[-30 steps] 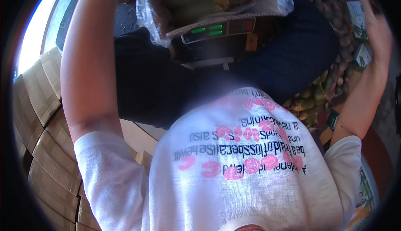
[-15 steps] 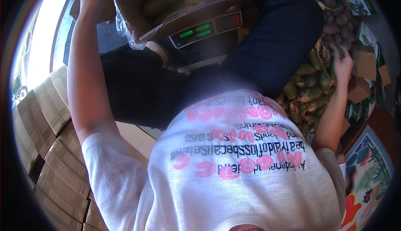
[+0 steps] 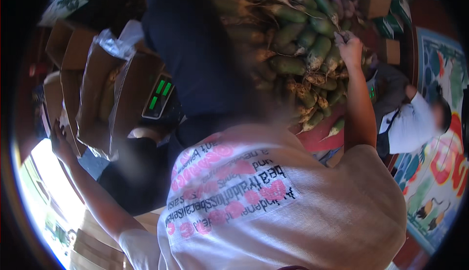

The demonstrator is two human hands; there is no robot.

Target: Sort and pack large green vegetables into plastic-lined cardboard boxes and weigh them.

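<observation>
My right hand reaches over a heap of green radishes. Its fingers are curled together at the thin root tip of one green radish, seemingly pinching it. At the far left, my left hand lies against the side of a brown carton, fingers stretched out and partly in shadow. Beside that carton stands another open carton lined with clear plastic, with green radishes inside. A scale display with green digits shows next to it.
My bent leg lies between the cartons and the heap. Reddish-purple roots lie at the back. Another person in a white top is at the right, near a second green display. Stacked cartons stand at the lower left.
The view has swung to the right, bringing in the radish heap and the other person. My right hand has gone from open fingers over the roots to curled fingers at a radish.
</observation>
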